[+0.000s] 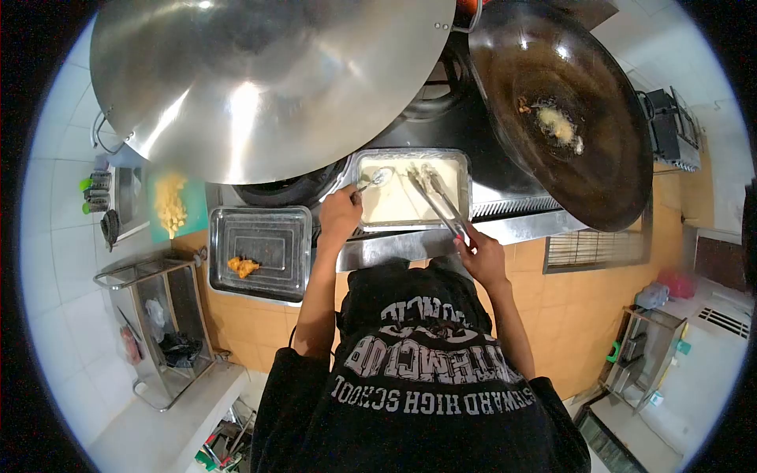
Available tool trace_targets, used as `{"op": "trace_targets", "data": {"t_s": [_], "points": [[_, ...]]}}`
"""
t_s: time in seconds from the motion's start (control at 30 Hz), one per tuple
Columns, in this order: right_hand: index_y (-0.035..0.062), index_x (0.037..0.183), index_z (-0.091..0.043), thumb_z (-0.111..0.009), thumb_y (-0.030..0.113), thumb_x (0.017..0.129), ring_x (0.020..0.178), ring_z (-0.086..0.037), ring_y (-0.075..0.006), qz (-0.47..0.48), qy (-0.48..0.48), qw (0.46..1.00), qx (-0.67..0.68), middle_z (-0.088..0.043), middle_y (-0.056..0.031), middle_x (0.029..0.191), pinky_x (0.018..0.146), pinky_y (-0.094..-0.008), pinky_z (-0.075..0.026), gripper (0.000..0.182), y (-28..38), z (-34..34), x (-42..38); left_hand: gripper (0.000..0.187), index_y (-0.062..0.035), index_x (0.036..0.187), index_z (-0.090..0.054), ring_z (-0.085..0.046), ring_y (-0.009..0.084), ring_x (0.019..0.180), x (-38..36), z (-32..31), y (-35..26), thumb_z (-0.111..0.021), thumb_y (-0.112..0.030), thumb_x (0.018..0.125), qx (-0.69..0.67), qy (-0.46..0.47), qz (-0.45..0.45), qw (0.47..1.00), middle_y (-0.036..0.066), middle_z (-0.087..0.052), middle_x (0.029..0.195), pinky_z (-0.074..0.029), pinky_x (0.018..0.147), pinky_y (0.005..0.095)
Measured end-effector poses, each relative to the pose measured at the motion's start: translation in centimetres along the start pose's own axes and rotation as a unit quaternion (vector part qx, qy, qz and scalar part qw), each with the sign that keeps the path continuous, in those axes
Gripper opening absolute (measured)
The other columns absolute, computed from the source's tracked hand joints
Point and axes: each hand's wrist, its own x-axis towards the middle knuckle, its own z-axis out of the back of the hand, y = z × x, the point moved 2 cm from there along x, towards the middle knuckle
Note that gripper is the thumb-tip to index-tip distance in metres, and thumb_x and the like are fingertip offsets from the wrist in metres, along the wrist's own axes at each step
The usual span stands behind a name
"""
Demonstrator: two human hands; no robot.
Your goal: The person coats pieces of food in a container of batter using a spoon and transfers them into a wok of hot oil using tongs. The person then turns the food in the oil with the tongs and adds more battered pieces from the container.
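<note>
Hands (341, 214) (484, 258) near corners of filled tray (471, 188)

Batter tray (471, 189) mid | second tray (272, 235) left, fried pieces (243, 267) in it | wok (587, 185) right-ahead, morsel (557, 126) inside | pan (276, 87) left-ahead

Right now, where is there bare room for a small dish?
The shallow tray is bare around its fried pieces, and black stovetop shows between the batter tray and dark wok. Crowded: over the batter, with left hand, spoon, right hand and tongs; silver wok close by.
</note>
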Motion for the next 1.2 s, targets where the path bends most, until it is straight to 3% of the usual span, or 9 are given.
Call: {"op": "trace_targets", "data": {"t_s": [0.23, 0.63, 0.77, 0.8, 0.83, 0.93, 1.07, 1.13, 1.2], "points": [[0.0110, 0.122, -0.064, -0.064, 0.034, 0.088, 0.062, -0.065, -0.0332, 0.027, -0.026, 0.999, -0.018, -0.065, -0.0147, 0.072, 0.057, -0.0454, -0.050, 0.041, -0.6, 0.0, 0.2, 0.019, -0.0095, 0.094, -0.071, -0.065, 0.0427, 0.079, -0.7, 0.3, -0.5, -0.058, -0.021, 0.086, 0.003, 0.002, -0.006, 1.000, 0.023, -0.067, 0.082, -0.052, 0.072, 0.0499], [0.0138, 0.123, -0.063, -0.063, 0.034, 0.089, 0.065, -0.065, -0.0338, 0.041, 0.035, 0.995, -0.090, -0.065, -0.0147, 0.072, 0.059, -0.0448, -0.052, 0.040, -1.6, -0.7, 1.2, 0.020, -0.0097, 0.098, -0.071, -0.066, 0.0414, 0.081, -1.7, 0.5, 0.9, -0.060, -0.020, 0.086, -0.011, 0.003, 0.008, 1.000, 0.022, -0.068, 0.084, -0.053, 0.074, 0.0479], [0.0161, 0.129, -0.060, -0.067, 0.038, 0.085, 0.063, -0.064, -0.0328, 0.038, -0.010, 0.999, -0.001, -0.065, -0.0167, 0.072, 0.058, -0.0438, -0.050, 0.049, -0.5, 2.1, 0.4, 0.020, -0.0106, 0.099, -0.071, -0.066, 0.0416, 0.081, -1.9, 0.8, 0.5, -0.059, -0.021, 0.086, -0.015, 0.013, 0.039, 0.999, 0.022, -0.068, 0.083, -0.053, 0.074, 0.0486], [0.0121, 0.130, -0.059, -0.068, 0.037, 0.086, 0.058, -0.061, -0.0257, 0.027, -0.002, 0.998, 0.052, -0.062, -0.0149, 0.069, 0.057, -0.0385, -0.049, 0.051, 0.1, 3.4, 0.2, 0.020, -0.0106, 0.099, -0.071, -0.066, 0.0416, 0.081, -1.9, 0.6, 0.8, -0.059, -0.021, 0.086, -0.017, 0.011, 0.042, 0.999, 0.022, -0.068, 0.083, -0.053, 0.074, 0.0486], [0.0121, 0.130, -0.059, -0.068, 0.037, 0.086, 0.058, -0.061, -0.0257, 0.029, 0.000, 0.998, 0.051, -0.062, -0.0149, 0.069, 0.057, -0.0385, -0.049, 0.051, 0.1, 4.1, -0.1, 0.020, -0.0105, 0.098, -0.071, -0.065, 0.0419, 0.081, -1.8, 0.4, 1.2, -0.059, -0.020, 0.087, -0.019, 0.008, 0.037, 0.999, 0.023, -0.068, 0.083, -0.053, 0.074, 0.0489], [0.0006, 0.132, -0.056, -0.066, 0.024, 0.091, 0.056, -0.050, -0.0077, -0.007, 0.034, 0.988, 0.153, -0.057, -0.0023, 0.071, 0.052, -0.0282, -0.045, 0.048, -0.9, 6.0, -0.9, 0.019, -0.0100, 0.097, -0.071, -0.065, 0.0422, 0.080, -1.4, 0.3, 1.0, -0.058, -0.021, 0.087, -0.015, 0.011, 0.028, 0.999, 0.022, -0.068, 0.081, -0.053, 0.073, 0.0490], [0.0001, 0.132, -0.055, -0.063, 0.028, 0.094, 0.051, -0.046, -0.0056, -0.060, 0.078, 0.965, 0.241, -0.054, -0.0015, 0.070, 0.045, -0.0243, -0.040, 0.048, -1.3, 6.5, -1.5, 0.017, -0.0096, 0.094, -0.070, -0.066, 0.0410, 0.077, -1.4, -1.2, -1.5, -0.058, -0.020, 0.087, -0.015, 0.016, -0.015, 1.000, 0.021, -0.067, 0.077, -0.053, 0.070, 0.0479], [0.0026, 0.132, -0.057, -0.060, 0.036, 0.095, 0.051, -0.048, -0.0066, -0.146, 0.131, 0.922, 0.335, -0.056, -0.0014, 0.068, 0.045, -0.0241, -0.042, 0.049, -2.3, 5.4, -1.7, 0.016, -0.0097, 0.092, -0.069, -0.066, 0.0401, 0.078, -1.2, -2.2, -2.8, -0.057, -0.020, 0.087, 0.002, 0.029, -0.013, 1.000, 0.020, -0.067, 0.078, -0.053, 0.070, 0.0477], [0.0029, 0.132, -0.057, -0.060, 0.038, 0.095, 0.050, -0.047, -0.0058, -0.149, 0.127, 0.926, 0.322, -0.055, -0.0016, 0.068, 0.043, -0.0237, -0.040, 0.051, -2.4, 4.1, -1.7, 0.014, -0.0097, 0.090, -0.069, -0.068, 0.0363, 0.080, -0.9, -2.9, -4.0, -0.057, -0.017, 0.086, 0.053, 0.061, 0.005, 0.997, 0.018, -0.069, 0.082, -0.054, 0.071, 0.0466]]}}
